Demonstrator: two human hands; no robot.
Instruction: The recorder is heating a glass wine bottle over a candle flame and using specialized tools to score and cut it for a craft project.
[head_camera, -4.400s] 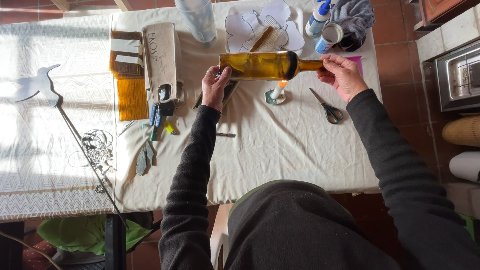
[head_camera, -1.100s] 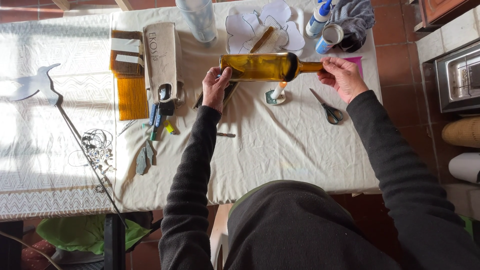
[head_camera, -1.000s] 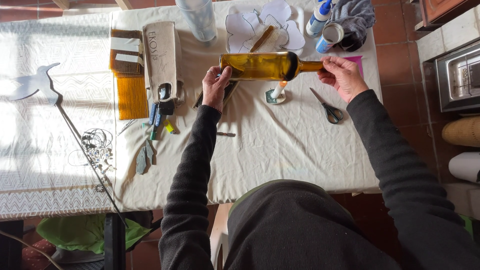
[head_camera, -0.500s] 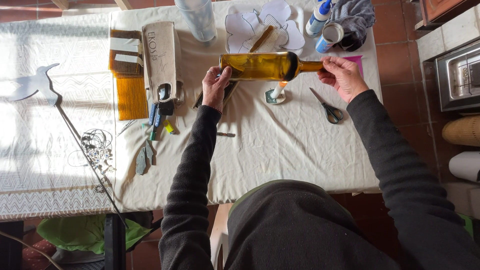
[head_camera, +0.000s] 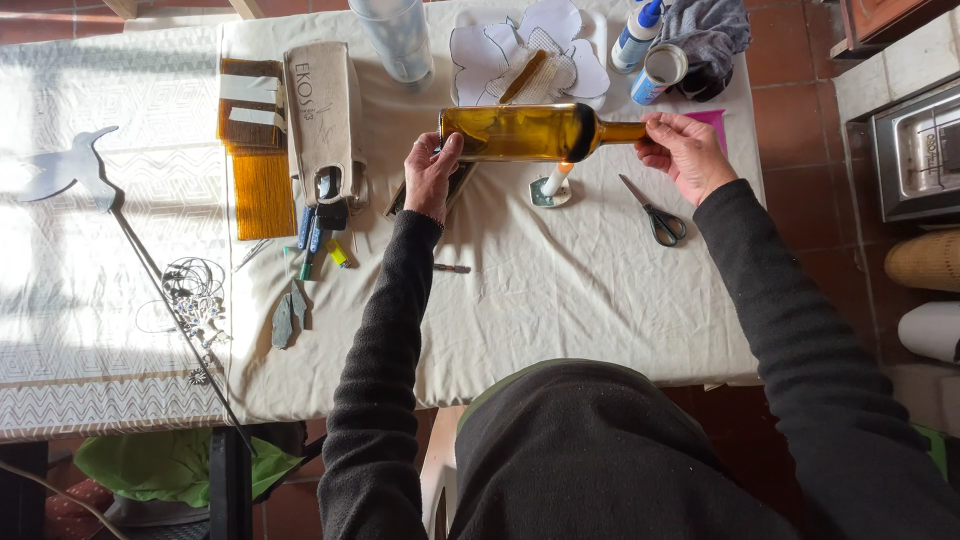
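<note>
I hold an amber glass bottle (head_camera: 520, 132) level above the table. My left hand (head_camera: 430, 175) grips its base end and my right hand (head_camera: 683, 152) pinches its neck. A short lit candle (head_camera: 553, 183) stands in a small holder right under the bottle's shoulder, its flame touching the glass. Both arms wear dark sleeves.
On the cream tablecloth (head_camera: 560, 300) lie scissors (head_camera: 655, 215), white paper cutouts (head_camera: 525, 50), a clear plastic container (head_camera: 400, 38), two glue bottles (head_camera: 650, 50), a grey rag (head_camera: 708, 35), a beige pouch (head_camera: 322, 105) with pens, yellow fibre bundles (head_camera: 258, 170) and a metal bird on a rod (head_camera: 70, 170).
Almost nothing differs. The bottle stays level over the candle flame, and my right fingers shift slightly on the neck.
</note>
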